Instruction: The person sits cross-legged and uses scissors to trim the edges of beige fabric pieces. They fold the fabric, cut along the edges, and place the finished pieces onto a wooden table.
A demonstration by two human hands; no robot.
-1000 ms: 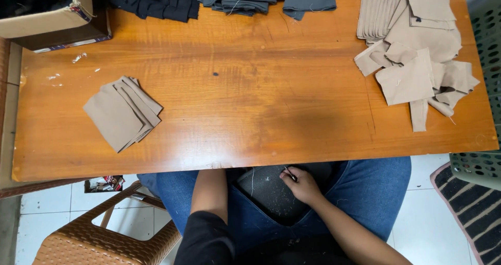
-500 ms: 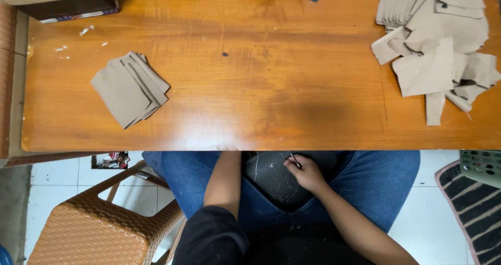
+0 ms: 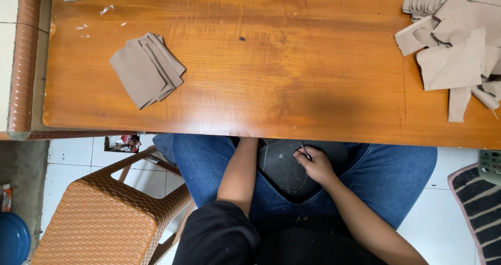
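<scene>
On the wooden table [image 3: 271, 66] a large loose heap of tan fabric pieces [image 3: 459, 40] lies far right and a smaller neat stack [image 3: 146, 69] left, so most looks unsorted. Below the edge, the right hand [image 3: 314, 165] pinches a small dark tool [image 3: 306, 152] over the dark lap seat [image 3: 284, 166] (left hand hidden under the table, its fingers cannot be told).

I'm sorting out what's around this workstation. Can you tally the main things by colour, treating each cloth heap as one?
Tan: 2, a small fabric stack and a larger fabric heap on the wooden table
Brown: 1, a woven plastic stool
Dark grey: 1, a seat cushion under the right hand
Total: 4
</scene>
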